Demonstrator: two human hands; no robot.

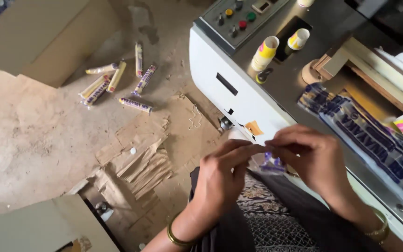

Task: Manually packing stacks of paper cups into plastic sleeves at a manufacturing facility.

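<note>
One small crinkly clear-and-purple plastic wrapper (271, 163) over my lap — feather-light, limp, slippery, so I take it by its edges. My left hand (222, 175) and right hand (313, 161) both pinch it shut. Six yellow-purple wrapped sticks (117, 84) on the floor; two yellow paper cups (281, 46) on the grey machine top (285, 79).

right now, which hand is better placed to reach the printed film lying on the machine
The right hand, probably. It sits directly beside the printed film on the machine top, while the left hand is farther away over the lap. Both pinch a small wrapper piece.
</note>
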